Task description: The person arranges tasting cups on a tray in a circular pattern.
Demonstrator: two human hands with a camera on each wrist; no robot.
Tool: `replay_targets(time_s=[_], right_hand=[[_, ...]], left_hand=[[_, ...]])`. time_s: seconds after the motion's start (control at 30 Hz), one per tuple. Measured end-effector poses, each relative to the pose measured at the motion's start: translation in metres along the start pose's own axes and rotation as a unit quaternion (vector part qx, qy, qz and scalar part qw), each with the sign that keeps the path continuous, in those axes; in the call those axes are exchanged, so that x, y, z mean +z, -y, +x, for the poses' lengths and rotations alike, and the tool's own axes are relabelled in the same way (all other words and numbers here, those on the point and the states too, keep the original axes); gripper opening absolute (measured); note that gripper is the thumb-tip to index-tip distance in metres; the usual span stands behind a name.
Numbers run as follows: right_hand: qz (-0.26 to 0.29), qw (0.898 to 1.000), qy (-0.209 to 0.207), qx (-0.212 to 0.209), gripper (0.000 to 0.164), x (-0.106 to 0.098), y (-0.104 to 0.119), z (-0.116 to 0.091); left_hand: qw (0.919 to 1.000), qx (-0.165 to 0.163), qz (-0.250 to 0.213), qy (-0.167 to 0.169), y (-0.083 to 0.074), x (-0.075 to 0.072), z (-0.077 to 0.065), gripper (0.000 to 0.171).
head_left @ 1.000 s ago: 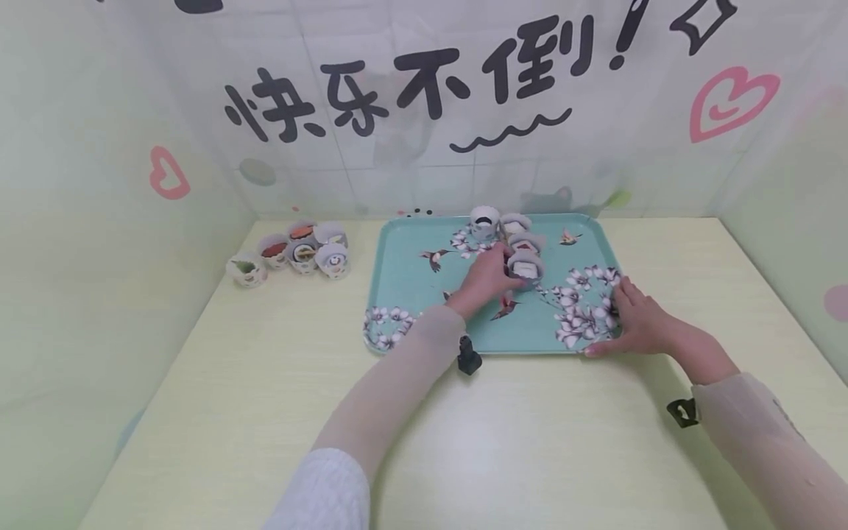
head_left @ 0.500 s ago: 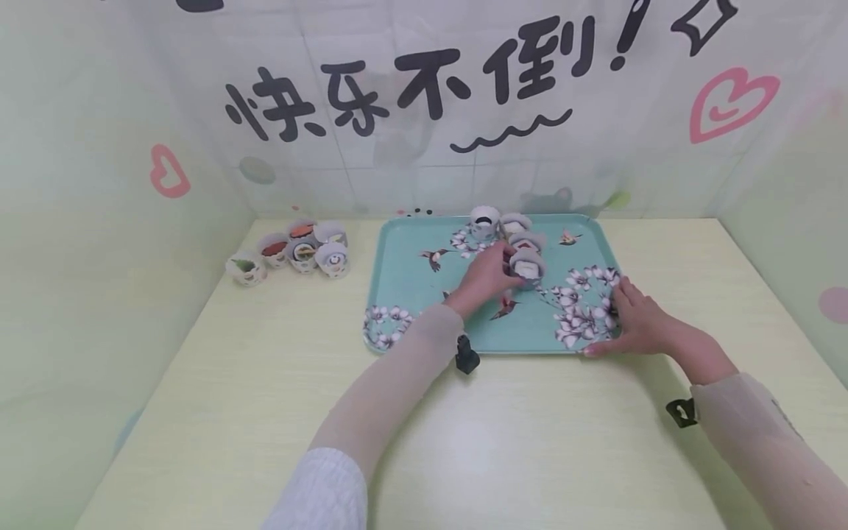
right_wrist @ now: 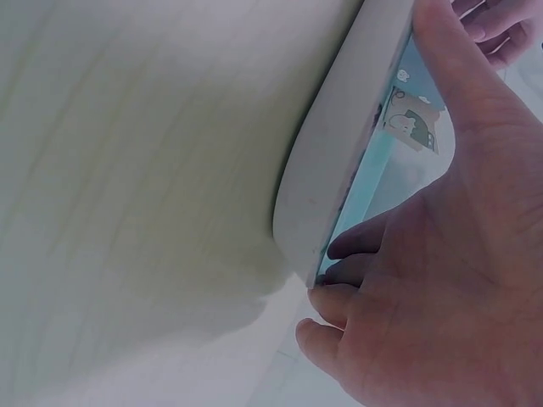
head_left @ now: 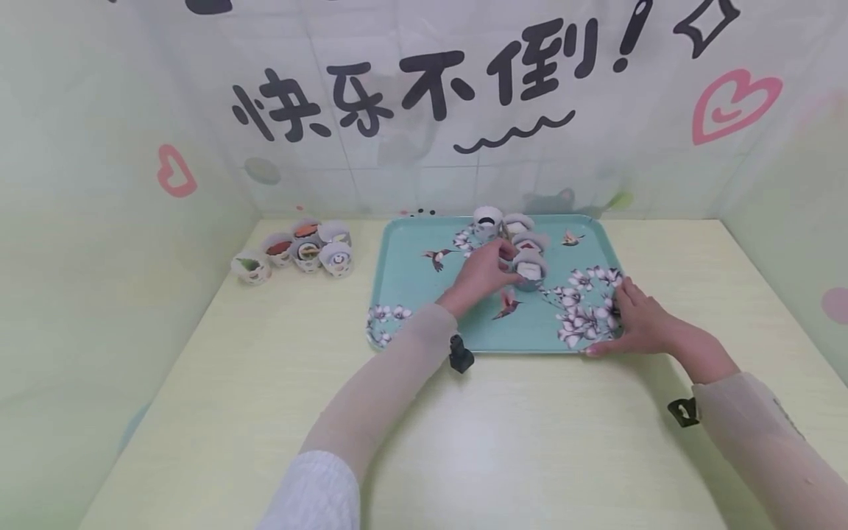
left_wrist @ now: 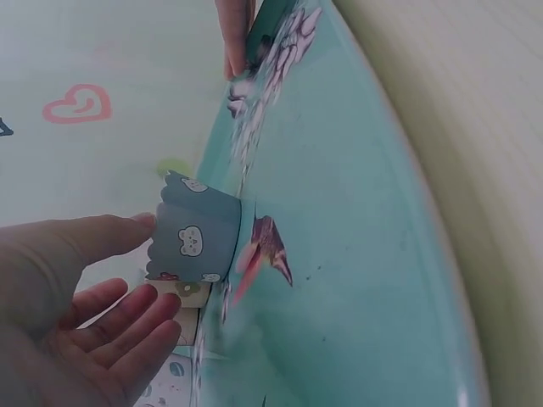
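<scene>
On a turquoise tray (head_left: pixel 411 280) printed with flowers and birds, several paper baking cups stand bunched together. The nearest is a blue-grey cup (left_wrist: pixel 193 231) with white bear faces and a pale square piece inside. My left hand (head_left: pixel 482 276) is beside this cup. In the left wrist view its thumb points at the cup's scalloped rim, and the loosely spread fingers hold nothing. My right hand (head_left: pixel 641 322) grips the tray's near right corner, thumb along the front edge and fingers at the right edge. Behind the blue-grey cup are a cup with a red piece (head_left: pixel 528 244) and a white cup (head_left: pixel 488 220).
More filled paper cups (head_left: pixel 308 252) stand close together at the table's back left, off the tray. A pale wooden table (head_left: pixel 503 442) lies under everything. Light printed sheets (head_left: pixel 411 177) enclose the back and sides.
My left hand has drawn back slightly to the left, and its fingers have come away from the blue-grey cup. My right hand stays on the tray corner. The head view has shifted slightly.
</scene>
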State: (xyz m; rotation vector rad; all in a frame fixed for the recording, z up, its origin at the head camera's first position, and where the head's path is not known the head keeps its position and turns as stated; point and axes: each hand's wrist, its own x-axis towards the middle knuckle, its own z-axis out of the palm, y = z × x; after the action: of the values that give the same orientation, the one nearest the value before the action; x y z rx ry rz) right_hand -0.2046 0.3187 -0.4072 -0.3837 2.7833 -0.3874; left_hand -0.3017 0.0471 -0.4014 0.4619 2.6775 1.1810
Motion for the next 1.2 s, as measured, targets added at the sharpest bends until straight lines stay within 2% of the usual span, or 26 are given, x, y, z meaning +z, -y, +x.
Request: replay_targets(time_s=[0.27,0.47,0.77,0.97,1.2], right_hand=[[0.002,1.0,0.003,0.003,0.136,0.001,0.0,0.0],[0.006,1.0,0.005,0.004,0.135,0.001,0.001,-0.001],[0.01,1.0,0.01,0.01,0.137,0.0,0.003,-0.001],[0.007,1.0,0.009,0.01,0.136,-0.001,0.003,-0.001],[-0.001,1.0,0.011,0.011,0.136,-0.001,0.002,0.0]], left_hand=[[0.9999,0.005,-0.009,-0.005,0.003,-0.014,-0.006,0.049],[0.9996,0.007,-0.028,-0.005,0.006,-0.027,-0.014,0.046],[0.9997,0.002,-0.02,-0.013,0.011,-0.048,-0.024,0.047],[0.9989,-0.001,-0.038,-0.025,0.02,-0.065,-0.034,0.044],[0.9974,-0.012,-0.054,-0.046,0.033,-0.084,-0.042,0.048]])
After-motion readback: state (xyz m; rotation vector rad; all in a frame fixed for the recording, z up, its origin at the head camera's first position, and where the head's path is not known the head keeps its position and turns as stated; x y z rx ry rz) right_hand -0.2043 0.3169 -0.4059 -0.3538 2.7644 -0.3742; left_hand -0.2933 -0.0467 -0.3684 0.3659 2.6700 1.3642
